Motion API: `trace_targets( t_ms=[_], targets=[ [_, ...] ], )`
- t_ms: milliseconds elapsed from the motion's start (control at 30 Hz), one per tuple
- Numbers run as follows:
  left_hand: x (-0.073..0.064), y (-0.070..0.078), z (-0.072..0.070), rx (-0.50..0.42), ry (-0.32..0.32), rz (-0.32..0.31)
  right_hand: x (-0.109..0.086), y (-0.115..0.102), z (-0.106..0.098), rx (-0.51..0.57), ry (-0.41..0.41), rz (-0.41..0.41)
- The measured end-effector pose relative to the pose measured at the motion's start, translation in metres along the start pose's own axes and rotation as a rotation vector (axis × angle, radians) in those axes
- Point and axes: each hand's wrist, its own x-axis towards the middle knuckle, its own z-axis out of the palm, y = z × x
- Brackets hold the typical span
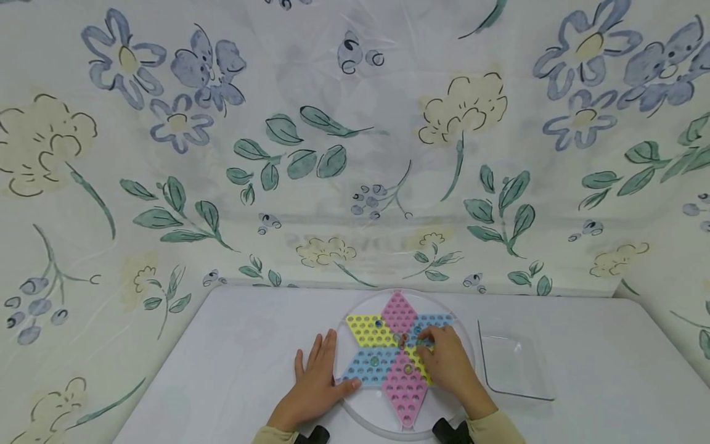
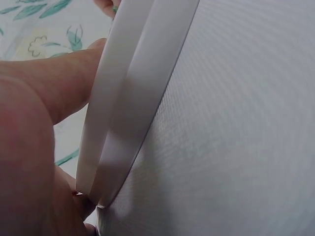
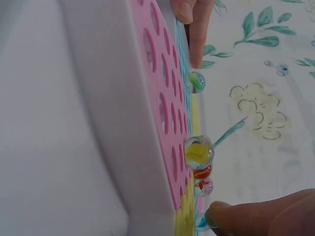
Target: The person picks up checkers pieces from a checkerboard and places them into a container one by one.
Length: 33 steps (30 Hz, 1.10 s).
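Note:
A round white Chinese checkers board (image 1: 368, 404) with a pink, yellow and blue star of holes lies on the table. My left hand (image 1: 316, 385) rests at its left edge, fingers straight, thumb on the rim. Over the right part of the star, my right hand (image 1: 452, 364) pinches a glass marble (image 3: 202, 221) between thumb and fingers, partly hidden. Other marbles sit in the holes: a blue one (image 1: 379, 323) in the upper left yellow section, a green one (image 3: 196, 82) in the lower left blue, a yellow one (image 3: 199, 152) in the lower pink, and red-streaked ones (image 1: 402, 340) near the centre.
To the right of the board stands a clear square tray (image 1: 521, 394) with a dark-looking edge. The white table (image 1: 233, 370) ends at the back against a hanging flowered cloth (image 1: 310, 203).

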Motion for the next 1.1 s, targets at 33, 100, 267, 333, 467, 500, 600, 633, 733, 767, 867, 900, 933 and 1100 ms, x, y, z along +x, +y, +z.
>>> trace_targets(
  t_ms=[33,100,267,333,467,500,600,633,733,767,867,900,933,1100],
  targets=[
    [0.0,0.0,0.0,0.001,0.0,-0.001,0.0,0.0,-0.001,-0.002,0.002,0.004],
    [0.001,0.002,-0.001,0.002,0.0,-0.006,0.0,-0.001,-0.003,-0.002,0.006,0.007],
    [0.001,0.003,-0.001,0.008,0.003,-0.013,-0.002,-0.006,-0.007,-0.002,0.02,0.009],
    [0.001,0.002,-0.001,0.007,0.004,-0.01,-0.003,-0.008,-0.009,0.0,0.025,0.001],
    [0.001,0.002,0.0,0.004,0.004,-0.011,-0.005,-0.011,-0.013,0.0,0.03,-0.028],
    [0.001,0.002,0.0,0.004,0.003,-0.012,-0.005,-0.011,-0.014,-0.002,0.032,-0.033],
    [0.001,0.002,0.0,0.005,0.002,-0.012,-0.007,-0.013,-0.016,-0.008,0.04,-0.044],
    [0.001,0.002,-0.001,0.004,0.002,-0.012,-0.007,-0.013,-0.017,-0.013,0.044,-0.047],
    [0.001,0.002,-0.001,0.003,0.004,-0.01,-0.008,-0.015,-0.019,-0.022,0.058,-0.056],
    [0.001,0.002,-0.001,0.002,0.005,-0.008,-0.008,-0.016,-0.02,-0.023,0.062,-0.059],
    [0.001,0.002,-0.001,0.0,0.006,-0.008,-0.009,-0.018,-0.025,-0.019,0.067,-0.065],
    [0.001,0.002,-0.001,-0.001,0.005,-0.008,-0.009,-0.018,-0.026,-0.016,0.068,-0.068],
    [0.001,0.002,-0.001,-0.001,0.004,-0.01,-0.01,-0.018,-0.027,-0.012,0.069,-0.068],
    [0.001,0.001,-0.001,0.0,0.0,-0.017,-0.011,-0.018,-0.036,-0.006,0.073,-0.061]
  ],
)
